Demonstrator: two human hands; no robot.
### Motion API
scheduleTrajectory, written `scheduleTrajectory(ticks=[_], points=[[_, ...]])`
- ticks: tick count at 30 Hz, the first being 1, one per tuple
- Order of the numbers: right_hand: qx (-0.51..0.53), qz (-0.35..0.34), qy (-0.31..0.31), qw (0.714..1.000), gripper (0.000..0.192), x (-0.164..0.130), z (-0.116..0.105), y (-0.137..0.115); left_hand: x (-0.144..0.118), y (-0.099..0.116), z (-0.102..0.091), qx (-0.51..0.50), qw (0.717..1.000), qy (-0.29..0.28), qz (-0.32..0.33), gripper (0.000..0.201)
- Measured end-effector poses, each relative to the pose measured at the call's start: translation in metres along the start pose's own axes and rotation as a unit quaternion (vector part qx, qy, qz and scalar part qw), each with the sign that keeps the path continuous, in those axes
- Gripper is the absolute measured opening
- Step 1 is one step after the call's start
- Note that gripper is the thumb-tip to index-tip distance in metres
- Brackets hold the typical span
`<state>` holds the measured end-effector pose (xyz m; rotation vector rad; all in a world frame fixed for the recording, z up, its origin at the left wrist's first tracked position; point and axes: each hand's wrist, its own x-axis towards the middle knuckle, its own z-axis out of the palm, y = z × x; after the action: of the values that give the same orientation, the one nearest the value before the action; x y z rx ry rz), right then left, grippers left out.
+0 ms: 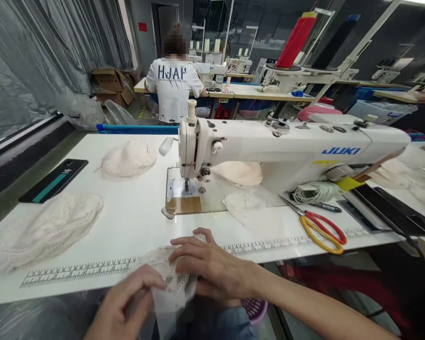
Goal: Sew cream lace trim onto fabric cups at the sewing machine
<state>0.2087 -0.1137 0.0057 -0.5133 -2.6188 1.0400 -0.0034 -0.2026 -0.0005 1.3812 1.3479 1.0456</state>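
Both hands work a small piece of white lace fabric (170,281) at the near edge of the white table (134,226).

The left hand (125,304) pinches the lace's lower end between thumb and fingers (152,283), below the table edge; the right hand (212,269) lies flat on its upper part, fingers together and pointing left. The lace's long axis runs from the table edge down toward the person, its lower end hanging off. Beyond the fingers stands a white Juki sewing machine (269,141), its needle end just past them. Right of the fingers lie red-and-yellow-handled scissors (320,226); far to their left sits a heap of white lace pieces (46,229), and a printed ruler strip (78,271) runs along the edge.
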Motion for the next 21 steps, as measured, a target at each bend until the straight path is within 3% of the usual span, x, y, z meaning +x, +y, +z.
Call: scheduleTrajectory(ticks=[2, 3, 5, 10, 12, 16, 21], points=[[0.162, 0.079, 0.035, 0.983, 0.018, -0.004, 0.006, -0.007, 0.002, 0.012, -0.004, -0.159, 0.968, 0.021, -0.193, 0.023], [0.247, 0.117, 0.041, 0.961, 0.024, -0.005, 0.008, -0.010, 0.002, 0.016, -0.004, -0.219, 0.941, 0.029, -0.255, 0.027], [0.375, 0.168, 0.039, 0.911, 0.035, -0.009, 0.009, -0.015, 0.000, 0.018, -0.003, -0.296, 0.901, 0.038, -0.315, 0.032], [0.516, 0.197, 0.048, 0.832, 0.058, -0.025, 0.019, -0.022, -0.014, 0.007, 0.009, -0.370, 0.864, 0.059, -0.336, 0.026], [0.548, 0.198, 0.039, 0.812, 0.057, -0.032, 0.027, -0.026, -0.021, 0.002, 0.015, -0.396, 0.854, 0.055, -0.333, 0.025], [0.550, 0.205, 0.052, 0.808, 0.048, -0.042, 0.039, -0.040, -0.033, -0.009, 0.034, -0.444, 0.834, 0.022, -0.326, 0.019], [0.473, 0.261, 0.060, 0.839, 0.036, -0.045, 0.051, -0.043, -0.041, -0.026, 0.060, -0.474, 0.813, 0.091, -0.326, 0.018]])
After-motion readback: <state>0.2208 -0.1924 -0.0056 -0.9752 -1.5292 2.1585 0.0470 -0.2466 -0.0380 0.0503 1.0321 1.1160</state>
